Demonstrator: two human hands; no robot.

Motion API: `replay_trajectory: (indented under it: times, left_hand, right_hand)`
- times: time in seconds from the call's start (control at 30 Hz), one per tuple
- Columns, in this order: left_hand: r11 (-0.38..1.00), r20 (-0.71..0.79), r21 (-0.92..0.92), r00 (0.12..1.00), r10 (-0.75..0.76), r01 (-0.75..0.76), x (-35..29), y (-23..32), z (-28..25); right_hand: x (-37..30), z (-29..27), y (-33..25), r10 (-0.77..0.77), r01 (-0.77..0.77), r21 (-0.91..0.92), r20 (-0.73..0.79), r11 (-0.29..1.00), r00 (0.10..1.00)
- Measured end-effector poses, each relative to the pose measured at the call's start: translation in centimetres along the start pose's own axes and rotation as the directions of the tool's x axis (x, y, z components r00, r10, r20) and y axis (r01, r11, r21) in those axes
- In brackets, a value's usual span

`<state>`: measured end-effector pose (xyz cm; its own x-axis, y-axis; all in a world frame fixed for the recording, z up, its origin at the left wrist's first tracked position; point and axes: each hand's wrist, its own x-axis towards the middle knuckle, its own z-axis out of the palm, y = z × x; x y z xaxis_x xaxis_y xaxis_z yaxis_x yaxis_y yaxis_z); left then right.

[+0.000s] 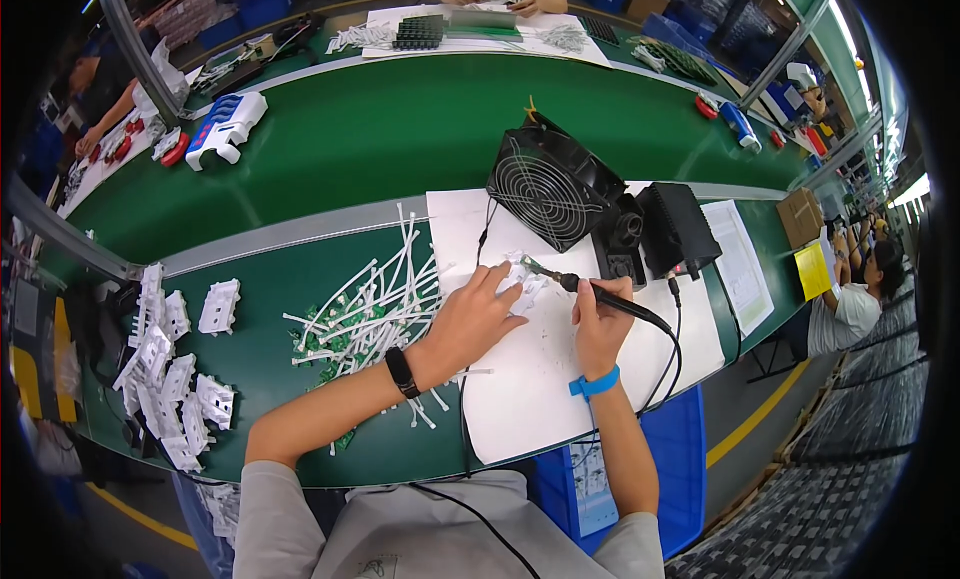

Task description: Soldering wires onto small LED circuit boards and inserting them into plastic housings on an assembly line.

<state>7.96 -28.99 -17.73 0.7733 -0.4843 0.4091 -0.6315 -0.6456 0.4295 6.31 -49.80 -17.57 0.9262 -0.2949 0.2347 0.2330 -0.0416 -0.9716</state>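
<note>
In my right hand [602, 324] is a soldering iron [625, 305] with a black handle, gripped like a pen. Its metal tip points left, over a small white plastic part [527, 291] on the white sheet [520, 409]. My left hand [472, 317] has its fingers on the near left side of that part and holds it against the sheet. The fingers partly cover the part, so its details are hidden. Beside my left forearm lies a heap of white cables [385, 309] with small green circuit boards [345, 329] among them.
A black fan [550, 184] stands behind my hands, with a black box-shaped unit [678, 229] to its right. White plastic housings [165, 379] are piled at the left. A green conveyor belt [400, 119] runs beyond. The iron's cord [678, 349] loops at the right, above a blue bin [690, 439].
</note>
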Motion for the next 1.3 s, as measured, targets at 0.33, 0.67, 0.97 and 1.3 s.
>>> replay_trajectory:
  times: [0.33, 0.67, 0.97, 1.3]
  left_hand:
    - [0.999, -0.019, 0.036, 1.0, 0.003, -0.003, 0.1, 0.1, 0.4]
    - [0.999, -0.004, 0.018, 0.999, -0.041, 0.042, 0.1, 0.4, 0.3]
    - [1.0, -0.033, 0.003, 0.999, -0.024, 0.025, -0.1, 0.2, 0.2]
    - [1.0, -0.044, 0.002, 0.999, -0.017, 0.017, -0.1, 0.0, 0.4]
  right_hand:
    - [-0.3, 0.2, 1.0, -0.258, 0.26, -0.269, 0.043, 0.927, 0.965]
    - [-0.3, 0.8, 0.1, -0.29, 0.292, -0.288, 0.05, 0.912, 0.956]
    - [-0.4, -0.6, 0.6, -0.333, 0.32, -0.142, -0.079, 0.937, 0.94]
    - [-0.2, -0.2, 0.1, -0.256, 0.249, -0.125, -0.046, 0.96, 0.966]
